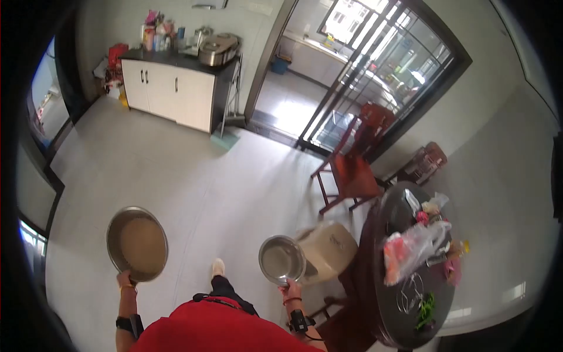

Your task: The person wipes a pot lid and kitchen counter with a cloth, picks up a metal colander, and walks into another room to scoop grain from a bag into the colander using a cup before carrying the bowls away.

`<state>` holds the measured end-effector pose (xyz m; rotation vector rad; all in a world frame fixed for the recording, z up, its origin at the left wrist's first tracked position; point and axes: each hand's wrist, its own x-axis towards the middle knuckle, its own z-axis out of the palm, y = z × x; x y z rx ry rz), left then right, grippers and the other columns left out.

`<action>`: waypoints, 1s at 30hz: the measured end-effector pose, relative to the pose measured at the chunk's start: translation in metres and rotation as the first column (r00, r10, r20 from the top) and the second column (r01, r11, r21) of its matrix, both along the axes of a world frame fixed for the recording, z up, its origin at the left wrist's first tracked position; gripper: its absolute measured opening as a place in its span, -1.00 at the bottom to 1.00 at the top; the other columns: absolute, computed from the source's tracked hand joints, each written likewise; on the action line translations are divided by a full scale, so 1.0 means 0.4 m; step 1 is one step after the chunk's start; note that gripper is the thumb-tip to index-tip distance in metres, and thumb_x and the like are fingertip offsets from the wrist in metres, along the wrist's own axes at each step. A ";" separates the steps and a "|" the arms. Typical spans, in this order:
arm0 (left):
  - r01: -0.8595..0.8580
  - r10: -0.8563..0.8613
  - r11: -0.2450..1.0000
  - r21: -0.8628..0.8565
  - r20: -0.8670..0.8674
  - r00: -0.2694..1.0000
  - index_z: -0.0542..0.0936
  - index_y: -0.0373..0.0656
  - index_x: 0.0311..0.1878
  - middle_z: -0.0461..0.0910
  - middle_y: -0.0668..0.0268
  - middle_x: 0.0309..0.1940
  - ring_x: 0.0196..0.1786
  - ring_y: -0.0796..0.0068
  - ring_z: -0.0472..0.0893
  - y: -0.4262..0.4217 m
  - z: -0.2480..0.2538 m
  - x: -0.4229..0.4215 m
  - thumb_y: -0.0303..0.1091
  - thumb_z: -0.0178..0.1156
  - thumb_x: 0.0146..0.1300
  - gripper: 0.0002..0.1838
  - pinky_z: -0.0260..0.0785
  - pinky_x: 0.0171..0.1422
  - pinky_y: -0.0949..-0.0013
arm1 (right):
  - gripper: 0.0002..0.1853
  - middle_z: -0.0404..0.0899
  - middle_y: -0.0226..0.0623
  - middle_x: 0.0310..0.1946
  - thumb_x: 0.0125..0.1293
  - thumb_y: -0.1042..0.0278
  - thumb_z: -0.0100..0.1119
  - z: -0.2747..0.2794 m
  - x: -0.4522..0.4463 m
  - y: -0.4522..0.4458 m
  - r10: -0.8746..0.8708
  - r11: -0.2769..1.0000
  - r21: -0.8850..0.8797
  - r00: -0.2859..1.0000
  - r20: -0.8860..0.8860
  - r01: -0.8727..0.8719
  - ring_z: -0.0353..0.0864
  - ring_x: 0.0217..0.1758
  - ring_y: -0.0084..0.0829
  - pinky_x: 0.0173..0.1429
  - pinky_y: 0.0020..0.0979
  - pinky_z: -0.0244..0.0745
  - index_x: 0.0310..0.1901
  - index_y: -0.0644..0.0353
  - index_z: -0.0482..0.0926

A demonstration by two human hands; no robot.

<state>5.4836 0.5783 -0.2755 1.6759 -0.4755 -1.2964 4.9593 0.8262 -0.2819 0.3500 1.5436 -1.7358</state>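
Observation:
My left hand [126, 279] is closed on the near rim of a large, deep metal basin [116, 239]. A flat tan surface shows inside it; whether that is its contents or its bottom, I cannot tell. On the other side, my right hand [290, 288] grips the near edge of a smaller round metal bowl [266, 258], its shiny inside facing up. Both vessels are held apart, out in front of my body. Just beyond the bowl, partly covered by it, stands a beige plastic container [335, 249].
A dark round table [390, 320] at right bears plastic bags [410, 252], a wire rack [409, 293] and green vegetables [426, 311]. Behind it is a wooden chair [355, 173]. A cabinet [167, 91] stands by the far wall, left of a glass sliding door [375, 76].

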 end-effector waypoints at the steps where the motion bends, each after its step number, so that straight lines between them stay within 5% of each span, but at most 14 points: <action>1: -0.120 0.118 0.992 -0.026 -0.078 0.990 0.48 -0.38 -0.37 0.50 0.15 -0.47 -0.49 0.25 0.49 -0.031 0.049 -0.066 -0.47 0.10 -0.19 -0.75 0.39 -0.41 0.21 | -0.84 0.50 -0.20 -0.53 0.09 0.46 0.00 0.007 -0.041 -0.081 -0.023 0.999 -0.026 1.000 0.002 0.023 0.48 -0.69 -0.36 -0.62 -0.41 0.45 -0.33 0.37 0.42; 4: -0.086 0.087 0.996 -0.030 0.037 0.995 0.45 -0.41 -0.30 0.46 0.12 -0.46 -0.43 0.22 0.50 -0.162 0.031 -0.104 -0.48 0.09 -0.19 -0.70 0.40 -0.41 0.15 | -0.82 0.50 -0.19 -0.53 0.08 0.46 0.02 0.065 -0.168 -0.340 0.044 0.995 -0.081 0.997 -0.068 -0.050 0.52 -0.60 -0.37 -0.52 -0.43 0.52 -0.33 0.41 0.42; 6: -0.142 0.139 0.986 0.086 0.034 0.990 0.43 -0.43 -0.30 0.46 0.11 -0.48 -0.48 0.24 0.51 -0.242 0.135 -0.189 -0.51 0.06 -0.18 -0.71 0.39 -0.51 0.20 | -0.82 0.50 -0.18 -0.52 0.08 0.45 0.03 0.051 -0.247 -0.499 0.111 0.992 -0.034 0.980 -0.167 -0.119 0.53 -0.54 -0.38 -0.48 -0.44 0.53 -0.34 0.42 0.42; 8: -0.160 0.140 0.973 0.165 0.129 0.982 0.42 -0.43 -0.29 0.46 0.11 -0.49 -0.53 0.26 0.51 -0.309 0.146 -0.257 -0.51 0.05 -0.18 -0.71 0.37 -0.58 0.24 | -0.82 0.50 -0.19 -0.49 0.07 0.44 0.06 0.048 -0.310 -0.656 0.234 0.964 -0.035 0.900 -0.367 -0.265 0.54 -0.49 -0.39 -0.45 -0.44 0.52 -0.33 0.40 0.43; 10: -0.188 0.165 0.966 0.179 0.138 0.977 0.38 -0.45 -0.31 0.44 0.11 -0.51 -0.60 0.29 0.49 -0.407 0.136 -0.319 -0.54 0.03 -0.20 -0.71 0.33 -0.67 0.29 | -0.82 0.50 -0.19 -0.45 0.06 0.45 0.07 0.092 -0.362 -0.824 0.078 0.979 -0.184 0.996 -0.042 -0.084 0.53 -0.50 -0.39 -0.43 -0.43 0.52 -0.31 0.37 0.43; 14: -0.224 0.189 0.953 0.205 0.178 0.966 0.36 -0.43 -0.34 0.43 0.11 -0.54 -0.62 0.28 0.49 -0.645 0.166 -0.502 -0.58 0.02 -0.25 -0.72 0.27 -0.73 0.32 | -0.80 0.50 -0.23 -0.34 0.05 0.46 0.07 0.095 -0.465 -1.074 0.099 0.974 -0.201 0.995 -0.022 -0.101 0.54 -0.37 -0.31 -0.38 -0.31 0.50 -0.26 0.32 0.43; 16: -0.121 0.068 0.961 0.250 0.210 0.975 0.37 -0.42 -0.31 0.43 0.12 -0.53 -0.62 0.28 0.48 -0.778 0.127 -0.558 -0.57 0.03 -0.24 -0.69 0.30 -0.70 0.33 | -0.81 0.50 -0.24 -0.31 0.05 0.46 0.06 0.051 -0.512 -1.109 0.311 0.941 0.034 0.816 -0.488 -0.338 0.53 -0.36 -0.30 -0.37 -0.28 0.49 -0.27 0.30 0.45; 18: -0.035 -0.015 0.975 0.221 0.221 0.975 0.35 -0.41 -0.28 0.42 0.14 -0.54 -0.62 0.30 0.47 -0.940 0.107 -0.663 -0.56 0.05 -0.23 -0.67 0.31 -0.68 0.32 | -0.84 0.52 -0.25 -0.35 0.05 0.47 0.04 0.075 -0.585 -1.191 0.020 0.988 -0.151 0.999 -0.040 -0.026 0.53 -0.37 -0.29 -0.39 -0.25 0.48 -0.29 0.27 0.47; 19: 0.000 -0.041 0.984 0.175 0.230 0.972 0.34 -0.41 -0.27 0.41 0.15 -0.55 -0.62 0.31 0.46 -1.022 0.097 -0.729 -0.55 0.06 -0.23 -0.66 0.32 -0.67 0.32 | -0.83 0.51 -0.23 -0.40 0.05 0.48 0.03 0.078 -0.624 -1.216 -0.018 0.987 -0.162 1.000 0.005 0.018 0.53 -0.43 -0.30 -0.47 -0.30 0.47 -0.29 0.29 0.46; 22: 0.198 -0.194 0.978 -0.059 0.062 0.979 0.33 -0.42 -0.21 0.42 0.13 -0.51 -0.58 0.31 0.48 -1.257 0.116 -0.947 -0.49 0.13 -0.24 -0.58 0.34 -0.65 0.32 | -0.86 0.50 -0.19 -0.45 0.05 0.49 0.01 0.080 -0.746 -1.264 -0.114 0.982 -0.153 0.992 -0.044 0.106 0.53 -0.52 -0.31 -0.59 -0.39 0.44 -0.33 0.33 0.44; 24: 0.231 -0.222 0.973 -0.004 0.251 0.942 0.40 -0.42 -0.29 0.45 0.14 -0.53 -0.58 0.32 0.49 -1.432 -0.008 -1.058 -0.44 0.17 -0.24 -0.63 0.35 -0.63 0.33 | -0.87 0.49 -0.22 -0.55 0.00 0.45 0.10 0.095 -0.819 -1.285 -0.214 0.964 -0.175 0.974 -0.070 0.199 0.49 -0.63 -0.37 -0.60 -0.40 0.45 -0.43 0.35 0.46; 26: 0.464 -0.443 0.884 -0.052 0.218 0.869 0.45 -0.41 -0.41 0.48 0.18 -0.57 -0.63 0.37 0.46 -1.558 0.097 -1.242 -0.41 0.18 -0.24 -0.71 0.30 -0.66 0.34 | -0.85 0.49 -0.19 -0.56 0.00 0.44 0.07 0.086 -0.892 -1.314 -0.292 0.953 -0.102 0.956 -0.035 0.287 0.50 -0.65 -0.33 -0.63 -0.36 0.44 -0.40 0.36 0.45; 28: 0.514 -0.487 0.847 -0.135 0.189 0.853 0.47 -0.42 -0.50 0.47 0.23 -0.65 -0.67 0.39 0.44 -1.687 0.065 -1.386 -0.39 0.18 -0.24 -0.74 0.27 -0.70 0.35 | -0.80 0.50 -0.17 -0.56 0.00 0.43 0.07 0.058 -0.953 -1.342 -0.309 0.942 -0.139 0.951 0.000 0.306 0.49 -0.67 -0.30 -0.63 -0.33 0.45 -0.34 0.37 0.43; 30: 0.561 -0.541 0.828 -0.012 0.245 0.804 0.48 -0.42 -0.47 0.46 0.22 -0.66 -0.65 0.36 0.48 -1.772 0.093 -1.530 -0.40 0.17 -0.23 -0.75 0.33 -0.65 0.35 | -0.72 0.50 -0.15 -0.55 -0.01 0.42 0.08 0.033 -1.043 -1.400 -0.309 0.947 -0.089 0.951 0.009 0.308 0.49 -0.68 -0.28 -0.63 -0.29 0.46 -0.25 0.40 0.40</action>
